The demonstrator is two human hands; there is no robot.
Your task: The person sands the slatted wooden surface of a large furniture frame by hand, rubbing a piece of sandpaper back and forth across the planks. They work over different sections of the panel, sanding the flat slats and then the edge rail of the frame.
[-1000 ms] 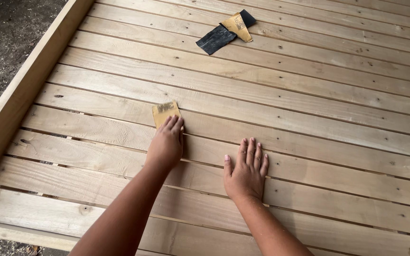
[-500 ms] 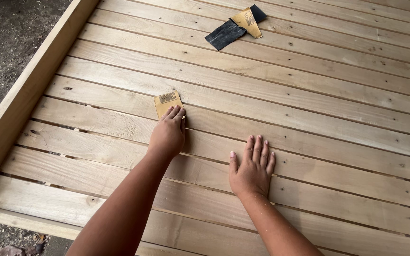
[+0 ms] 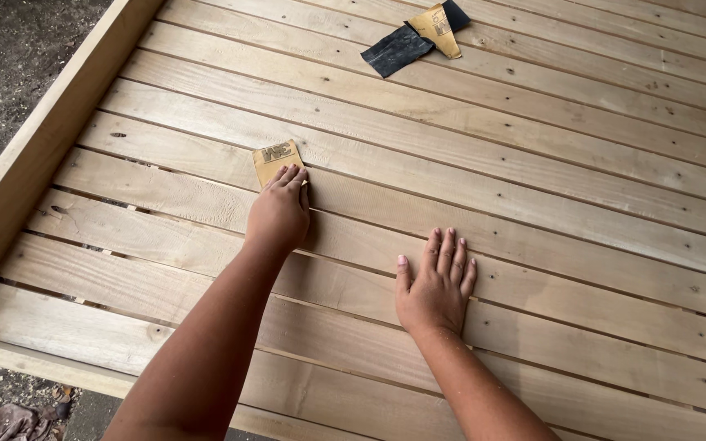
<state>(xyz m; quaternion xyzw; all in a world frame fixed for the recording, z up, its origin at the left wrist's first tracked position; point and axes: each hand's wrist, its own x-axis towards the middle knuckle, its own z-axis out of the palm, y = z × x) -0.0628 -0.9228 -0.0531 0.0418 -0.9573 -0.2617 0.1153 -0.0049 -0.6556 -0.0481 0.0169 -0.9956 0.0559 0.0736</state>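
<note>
Left hand [image 3: 278, 214] presses fingers-down on a sandpaper piece [image 3: 277, 159], tan backing up. The paper pokes out just past the fingertips, on the far side of the hand from the wrist; the near edge is hidden under the fingers. Fingers are curled over it, pinning it flat to the slatted wood deck [image 3: 533, 188] rather than pinching it off the surface.

Right hand [image 3: 436, 286] lies flat on the deck, palm down, fingers together and extended, holding nothing. It sits well apart from the sandpaper piece, nearer the camera and to the right of it, a couple of slats closer to the person.

Relative to the sandpaper piece: the raised side board [image 3: 38, 155] of the frame runs off to the left, with bare dirt [image 3: 10, 57] beyond it. Far up and to the right lie spare sandpaper sheets [image 3: 414, 37], one dark grit-side up and one tan backing-side up, overlapping, well away from both hands. Slats run left-right under everything, with narrow gaps between them.
</note>
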